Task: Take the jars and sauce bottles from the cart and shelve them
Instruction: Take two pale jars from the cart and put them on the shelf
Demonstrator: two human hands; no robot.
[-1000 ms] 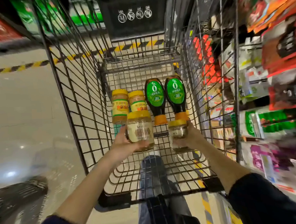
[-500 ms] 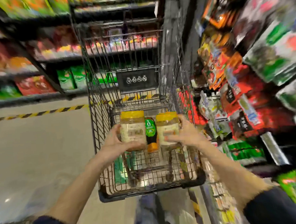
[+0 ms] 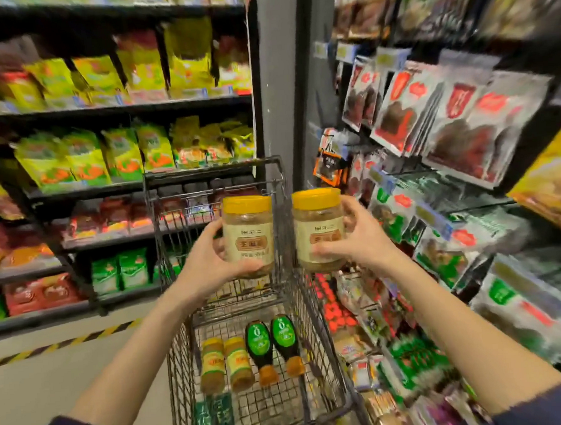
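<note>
Mostly blurred right shelves (image 3: 446, 122), left hand (image 3: 204, 265) partly behind jar (image 3: 248, 236)

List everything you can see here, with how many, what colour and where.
Cart: one, dark wire, mid-aisle.
Large jars: two, yellow lids, cream labels, both held above the cart.
Small jars: two, yellow lids and labels, lying in the cart.
Sauce bottles: two, dark, green labels, orange caps, lying right of the small jars.
Packets: many, green, yellow, red, shelves both sides.
Floor tape: one, yellow-black, left floor.
Left hand: one, grips left large jar.
Right hand: one, grips right large jar.
</note>
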